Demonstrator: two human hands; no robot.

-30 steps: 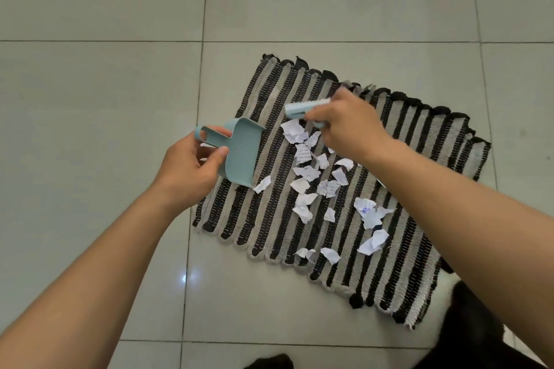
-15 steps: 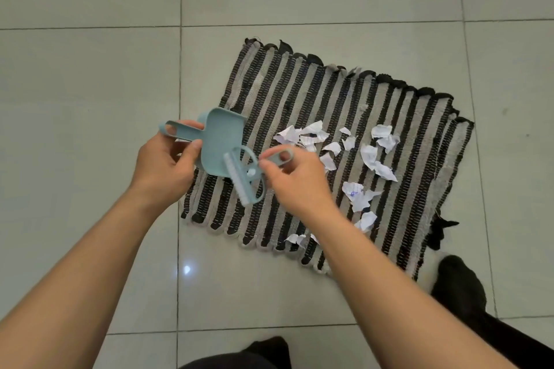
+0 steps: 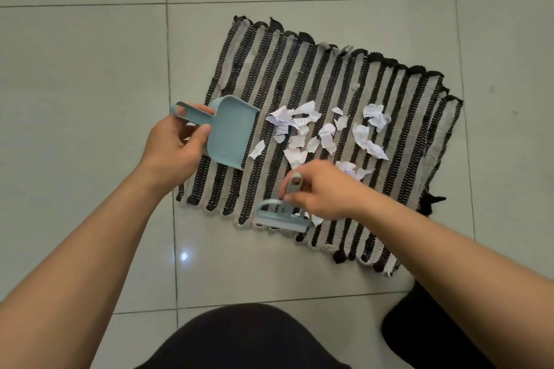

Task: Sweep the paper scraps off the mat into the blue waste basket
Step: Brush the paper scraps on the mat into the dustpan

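Nearest to me, my right hand (image 3: 322,192) has its fingers (image 3: 292,196) pinched round the upright handle of the small brush (image 3: 281,217), whose bristle bar lies flat on the near edge of the mat (image 3: 299,78), its long axis running roughly along that edge. One scrap peeks out just beside the brush, partly under my hand.

The relation that matters: most of the paper scraps (image 3: 317,132) lie beyond the brush, mid-mat, and the dustpan (image 3: 232,132) sits to their left with its open mouth facing right towards them. So I judge the next stroke should run away from me and leftward, driving paper into that mouth. The brush hand is the nearer one to the scraps; my left hand (image 3: 174,147) is closed on the pan's looped handle, thumb on top, the pan tilted with its lip touching the mat's left part.

The mat is ribbed in dark and pale stripes, so scraps may catch. Around it is smooth tiled floor (image 3: 90,69) with plenty of room. I cannot see the blue waste basket anywhere.
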